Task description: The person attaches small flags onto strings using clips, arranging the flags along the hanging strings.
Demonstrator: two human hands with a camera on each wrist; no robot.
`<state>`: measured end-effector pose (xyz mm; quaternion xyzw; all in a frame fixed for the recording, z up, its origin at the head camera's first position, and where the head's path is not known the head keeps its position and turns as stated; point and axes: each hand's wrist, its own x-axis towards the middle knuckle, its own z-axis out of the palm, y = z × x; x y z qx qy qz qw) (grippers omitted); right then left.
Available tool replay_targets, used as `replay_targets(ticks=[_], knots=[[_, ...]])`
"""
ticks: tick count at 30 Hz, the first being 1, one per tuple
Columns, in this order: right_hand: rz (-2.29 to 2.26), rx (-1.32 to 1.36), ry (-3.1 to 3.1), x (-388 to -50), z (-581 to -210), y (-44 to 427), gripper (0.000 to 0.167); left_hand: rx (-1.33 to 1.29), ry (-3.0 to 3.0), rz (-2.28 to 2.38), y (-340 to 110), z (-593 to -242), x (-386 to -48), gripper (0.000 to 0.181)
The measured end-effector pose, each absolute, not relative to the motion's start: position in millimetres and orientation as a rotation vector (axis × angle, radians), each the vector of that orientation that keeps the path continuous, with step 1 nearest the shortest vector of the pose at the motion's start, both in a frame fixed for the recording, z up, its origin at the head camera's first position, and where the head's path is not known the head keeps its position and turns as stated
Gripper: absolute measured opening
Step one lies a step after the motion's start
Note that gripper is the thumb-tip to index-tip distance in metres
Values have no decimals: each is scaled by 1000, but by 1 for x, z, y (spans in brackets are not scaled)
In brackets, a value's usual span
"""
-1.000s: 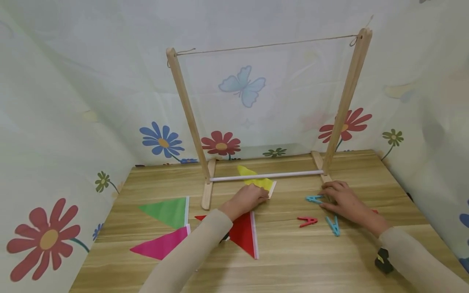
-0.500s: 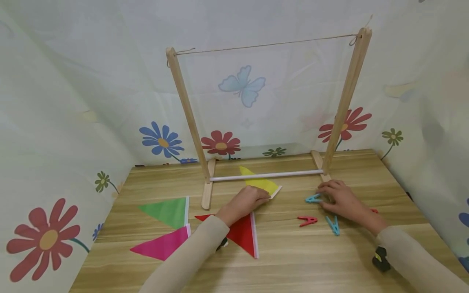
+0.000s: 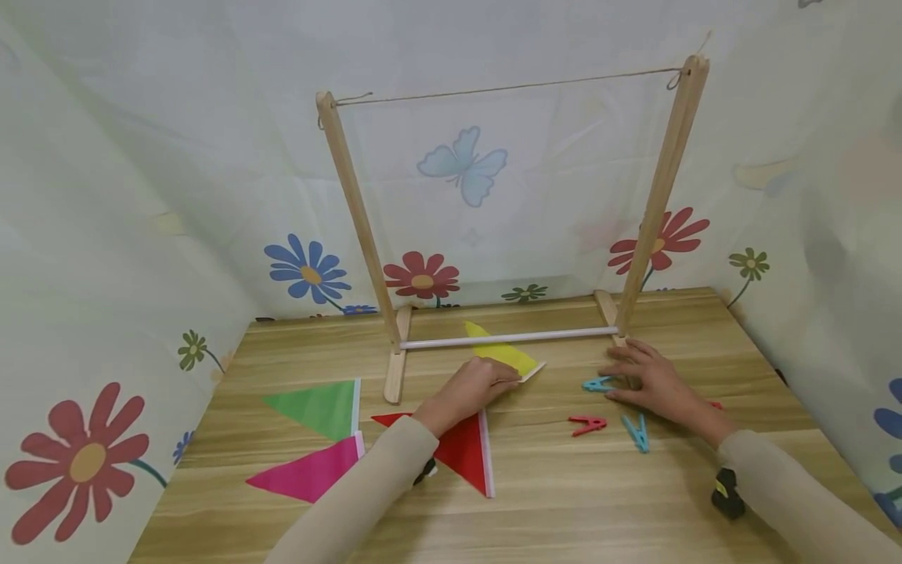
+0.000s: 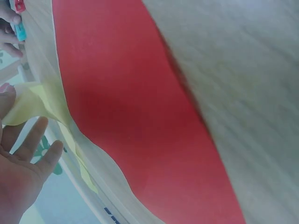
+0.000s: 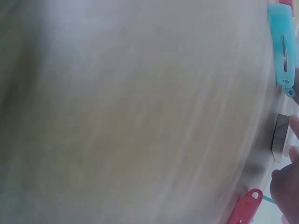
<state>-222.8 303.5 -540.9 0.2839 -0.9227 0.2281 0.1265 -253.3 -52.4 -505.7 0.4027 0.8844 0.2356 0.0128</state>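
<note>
My left hand (image 3: 470, 389) pinches the white edge of a yellow triangular flag (image 3: 503, 354). The left wrist view shows that flag (image 4: 35, 100) at the thumb, with other fingers of the hand (image 4: 23, 172) spread. The flag's point reaches under the white rod of a wooden frame. My right hand (image 3: 655, 381) is low over the table, fingers slightly bent, beside a blue clothespin (image 3: 596, 384) whose near end lies between thumb and fingers; a firm grip on it is not visible. Another blue clothespin (image 3: 637, 433) and a red clothespin (image 3: 586, 424) lie closer to me.
A wooden frame (image 3: 359, 219) with a string (image 3: 507, 88) across its top and a white rod (image 3: 557, 337) below stands at the back. Green (image 3: 324, 407), pink (image 3: 306, 470) and red (image 3: 465, 454) flags lie left. Another red clothespin (image 5: 246, 207) is partly behind the right hand.
The left hand has turned the yellow flag slightly and shifted its white edge a little to the right. The right hand has edged left toward the blue clothespin.
</note>
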Motion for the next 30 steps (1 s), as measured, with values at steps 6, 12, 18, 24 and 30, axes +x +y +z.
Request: replay_targets(ticks=[6,12,18,24,30], knots=[[740,816,-2714,-224,-536,301,30,1197,2748,815,-53,-503,-252,23],[799,787,-2737,-223,-523,295,30,1096,2745,1015,-58,-501,-253,25],[828,750,-2750,-224,-509,290,26,894,2695,1228,-65,-493,-249,28],[811,787,-2686,-224,-497,287,26,749,2625,1454,-71,-481,-246,27],[814,802,-2652,-223,-482,284,29,733,2602,1560,-75,-466,-244,26]])
